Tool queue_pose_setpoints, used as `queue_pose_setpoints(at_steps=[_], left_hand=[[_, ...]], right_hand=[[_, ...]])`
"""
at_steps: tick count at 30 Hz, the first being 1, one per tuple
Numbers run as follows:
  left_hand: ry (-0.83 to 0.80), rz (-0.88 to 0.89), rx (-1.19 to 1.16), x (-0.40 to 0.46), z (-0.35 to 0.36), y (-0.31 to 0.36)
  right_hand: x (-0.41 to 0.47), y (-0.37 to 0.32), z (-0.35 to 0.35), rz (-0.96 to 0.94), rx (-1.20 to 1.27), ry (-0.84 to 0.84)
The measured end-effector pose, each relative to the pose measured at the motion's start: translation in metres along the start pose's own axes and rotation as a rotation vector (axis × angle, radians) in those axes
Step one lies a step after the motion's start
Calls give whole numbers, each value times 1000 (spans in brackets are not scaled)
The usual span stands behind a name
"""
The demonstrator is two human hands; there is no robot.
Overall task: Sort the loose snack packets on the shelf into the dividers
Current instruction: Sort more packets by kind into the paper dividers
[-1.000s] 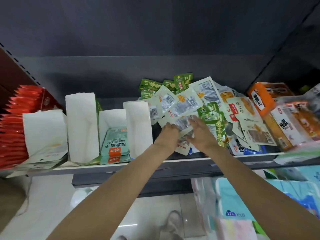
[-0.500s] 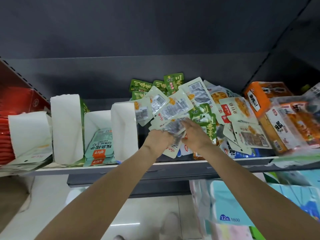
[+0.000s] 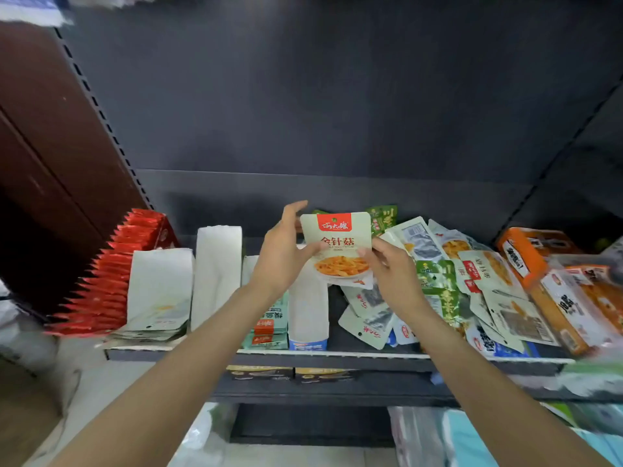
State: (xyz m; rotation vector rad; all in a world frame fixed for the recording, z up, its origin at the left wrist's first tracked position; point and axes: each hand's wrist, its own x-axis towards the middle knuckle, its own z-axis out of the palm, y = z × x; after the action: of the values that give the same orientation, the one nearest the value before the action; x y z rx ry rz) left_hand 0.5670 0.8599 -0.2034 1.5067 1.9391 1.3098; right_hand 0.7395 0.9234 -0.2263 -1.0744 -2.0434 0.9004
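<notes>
A pale snack packet (image 3: 337,246) with a red label and a picture of orange strips is held upright above the shelf, with more packets stacked behind it. My left hand (image 3: 283,254) holds its left edge, thumb on the front. My right hand (image 3: 391,267) pinches its lower right edge. A heap of loose packets (image 3: 435,284), pale and green, lies on the shelf to the right. White paper dividers (image 3: 217,271) stand to the left; one slot holds green-and-orange packets (image 3: 268,328), another flat pale packets (image 3: 156,323).
Red packets (image 3: 111,267) stand in a row at the far left. Orange boxes (image 3: 553,288) lie at the far right. The shelf's front edge (image 3: 337,353) runs below my wrists, with another shelf and goods underneath. A dark back panel rises behind.
Both hands have lifted from the heap, raising a small stack of pale packets upright with the red-labelled front facing me. The view has tilted upward.
</notes>
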Motion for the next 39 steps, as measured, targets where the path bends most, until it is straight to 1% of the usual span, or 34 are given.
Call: queue_pose_setpoints(at_steps=[2,4,8,11,15,19,21,25,28,31,33,35,37,39], left_hand=[[-15,-38,-61,-11,-36,-10],[5,-25,-65,-26,-72,-26],[104,-2,85,-53,-140,-61],[188,-25,116,-74,-186,-90],[213,-53,101,-94,-220,-122],[203,-56,63,-105,-236,-140],[176,-9,107,-109,-241,-146],[104,214,381,-113,-242,-163],[58,272,478,-115,-245,-172],[61,286,534,-116,-247,-175],[28,276,562,-115,-246,-176],[-60,281,706,-112,-240,-178],[-183,291,873,-110,-233,-177],[-302,235,896,-108,-227,-173]], right_hand=[[0,-26,24,-26,74,-34],[-2,-50,52,-45,93,-80],[-14,-97,112,-51,149,-154],[-23,-125,161,-73,119,-197],[-32,-144,211,-58,84,-195],[-38,-149,237,-24,29,-221],[-39,-147,242,-3,4,-237],[-37,-143,246,14,-10,-245],[-36,-144,250,-22,-54,-263],[-38,-144,255,-66,-100,-269],[-37,-140,258,-64,-132,-272],[-37,-133,258,-41,-213,-333],[-37,-127,258,25,-293,-430],[-37,-125,254,67,-320,-499]])
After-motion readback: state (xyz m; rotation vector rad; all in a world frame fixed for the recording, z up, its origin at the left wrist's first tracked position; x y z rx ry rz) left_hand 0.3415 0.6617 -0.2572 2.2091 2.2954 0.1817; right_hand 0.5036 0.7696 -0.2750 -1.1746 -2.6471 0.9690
